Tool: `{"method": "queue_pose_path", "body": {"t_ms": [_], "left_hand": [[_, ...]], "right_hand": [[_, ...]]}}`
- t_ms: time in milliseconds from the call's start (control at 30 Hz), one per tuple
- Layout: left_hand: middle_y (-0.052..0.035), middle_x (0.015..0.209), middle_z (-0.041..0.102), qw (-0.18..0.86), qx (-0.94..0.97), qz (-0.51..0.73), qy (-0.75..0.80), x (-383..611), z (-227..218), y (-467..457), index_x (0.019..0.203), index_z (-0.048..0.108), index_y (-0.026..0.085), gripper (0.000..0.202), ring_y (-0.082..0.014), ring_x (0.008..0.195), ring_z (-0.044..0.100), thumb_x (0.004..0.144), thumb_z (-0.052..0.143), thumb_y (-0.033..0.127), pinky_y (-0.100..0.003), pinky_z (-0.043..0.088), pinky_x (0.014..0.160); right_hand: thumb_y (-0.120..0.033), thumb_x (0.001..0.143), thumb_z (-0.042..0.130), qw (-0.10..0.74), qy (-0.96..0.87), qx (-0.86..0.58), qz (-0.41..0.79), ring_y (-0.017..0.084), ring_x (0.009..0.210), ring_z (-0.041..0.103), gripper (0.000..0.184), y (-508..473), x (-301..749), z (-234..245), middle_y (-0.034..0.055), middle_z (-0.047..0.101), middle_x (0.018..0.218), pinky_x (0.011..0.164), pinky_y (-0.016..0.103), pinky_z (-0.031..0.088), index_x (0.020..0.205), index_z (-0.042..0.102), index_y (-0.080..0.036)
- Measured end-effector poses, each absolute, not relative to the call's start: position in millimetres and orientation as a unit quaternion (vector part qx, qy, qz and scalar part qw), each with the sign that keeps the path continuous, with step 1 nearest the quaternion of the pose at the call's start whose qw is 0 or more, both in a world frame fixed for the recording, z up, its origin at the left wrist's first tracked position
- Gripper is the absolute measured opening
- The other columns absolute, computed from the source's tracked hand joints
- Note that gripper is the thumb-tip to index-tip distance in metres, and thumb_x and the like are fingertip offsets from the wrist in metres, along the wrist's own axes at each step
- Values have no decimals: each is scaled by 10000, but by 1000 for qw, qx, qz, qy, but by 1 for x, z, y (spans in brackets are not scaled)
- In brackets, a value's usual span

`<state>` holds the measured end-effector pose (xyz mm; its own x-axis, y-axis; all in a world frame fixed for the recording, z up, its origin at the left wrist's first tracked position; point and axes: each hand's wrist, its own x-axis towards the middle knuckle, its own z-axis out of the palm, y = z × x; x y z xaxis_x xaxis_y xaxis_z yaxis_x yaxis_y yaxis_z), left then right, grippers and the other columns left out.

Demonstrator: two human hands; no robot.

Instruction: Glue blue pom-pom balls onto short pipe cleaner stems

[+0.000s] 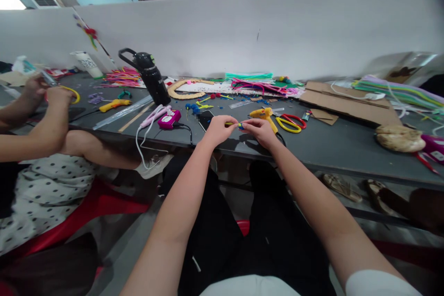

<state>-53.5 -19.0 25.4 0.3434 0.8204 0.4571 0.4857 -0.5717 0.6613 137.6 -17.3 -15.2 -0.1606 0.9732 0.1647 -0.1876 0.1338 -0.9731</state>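
Grey tabletop (329, 143) runs along a white partition (277, 32), cluttered with craft bits. Both hands are at the near edge, centre of view.

- Left hand (217, 130): thumb and fingers pinched on the left end of a short yellow craft stem (231, 124).
- Right hand (260, 130): pinched on the stem's right end, where a small blue bit (240, 126) sits. The hands are almost touching.
- The stem is held level, just above the tabletop edge, between the two hands.

Nearby:
- Yellow glue gun (263, 114) just behind the right hand, with scissors (290, 123) beside it to the right.
- Dark phone (205, 120) just behind the left hand. Pink gadget (169, 119) with a cable further left.
- Black bottle (151, 76) stands upright at rear left.
- Pink pipe cleaners (258, 86) lie by the partition, cardboard sheets (343, 101) at right.
- Co-worker's hands (52, 95) are at far left, well apart from mine. What they grip is too small to make out.
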Motion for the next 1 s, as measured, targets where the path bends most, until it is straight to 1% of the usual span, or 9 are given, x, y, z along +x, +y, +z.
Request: {"method": "queue_pose_path", "body": {"t_ms": [267, 400, 467, 533, 600, 667, 733, 833, 1000], "left_hand": [[-57, 840, 741, 201, 791, 388, 429, -56, 28, -19, 815, 745, 173, 151, -178, 781, 661, 806, 624, 264, -281, 502, 763], [-66, 860, 737, 184, 751, 392, 499, -69, 34, -17, 809, 728, 175, 155, -195, 809, 660, 807, 622, 289, -300, 500, 796], [-71, 875, 733, 169, 718, 395, 548, -77, 36, -15, 803, 718, 182, 144, -209, 825, 659, 802, 625, 292, -318, 495, 818], [-76, 870, 731, 168, 685, 400, 585, -85, 37, -11, 796, 709, 185, 121, -220, 835, 660, 792, 631, 277, -331, 492, 822], [-83, 863, 728, 176, 661, 406, 606, -90, 36, -8, 796, 697, 180, 107, -227, 833, 660, 787, 629, 262, -338, 490, 812], [-85, 848, 722, 184, 644, 411, 618, -92, 35, -5, 795, 683, 177, 100, -229, 819, 658, 788, 621, 255, -340, 488, 801], [-83, 830, 716, 190, 631, 415, 627, -93, 33, -3, 795, 664, 177, 99, -226, 807, 653, 797, 608, 258, -340, 483, 794], [-75, 814, 708, 199, 617, 429, 629, -93, 30, -1, 815, 623, 183, 99, -211, 787, 647, 824, 580, 271, -331, 474, 783], [-50, 755, 693, 208, 615, 435, 624, -97, 25, 2, 821, 541, 206, 110, -200, 764, 632, 861, 551, 308, -330, 444, 769]], "right_hand": [[-443, 711, 754, 550, -518, -380, 534, 173, 809, 666, 304, -14, 138, -13, 60, 721, 896, 775, 321, 559, 847, 723, -173], [-507, 854, 580, 534, -614, -421, 401, 121, 579, 546, 336, -17, 138, -15, -5, 589, 639, 570, 253, 464, 772, 610, -183], [-518, 912, 479, 505, -665, -448, 320, 114, 514, 461, 405, -20, 138, -16, -27, 484, 535, 535, 252, 402, 687, 548, -189], [-496, 935, 443, 467, -709, -470, 241, 119, 534, 451, 447, -21, 139, -17, -18, 475, 529, 569, 259, 394, 623, 525, -186], [-427, 930, 474, 417, -748, -479, 193, 131, 585, 496, 391, -19, 138, -16, 2, 553, 589, 623, 263, 416, 651, 581, -176], [-318, 897, 531, 366, -775, -486, 171, 150, 674, 569, 219, -12, 135, -15, 33, 661, 737, 698, 270, 452, 823, 669, -165], [-230, 858, 567, 330, -780, -512, 145, 178, 807, 622, 209, -1, 128, -13, 84, 708, 926, 800, 293, 472, 1007, 689, -147], [-207, 862, 564, 277, -768, -567, 108, 219, 946, 628, 271, 19, 114, -9, 139, 697, 1041, 899, 332, 463, 1086, 687, -116], [-259, 871, 579, 231, -759, -603, 88, 242, 1015, 609, 287, 45, 97, -7, 143, 675, 1097, 918, 338, 453, 1103, 696, -138]]}}
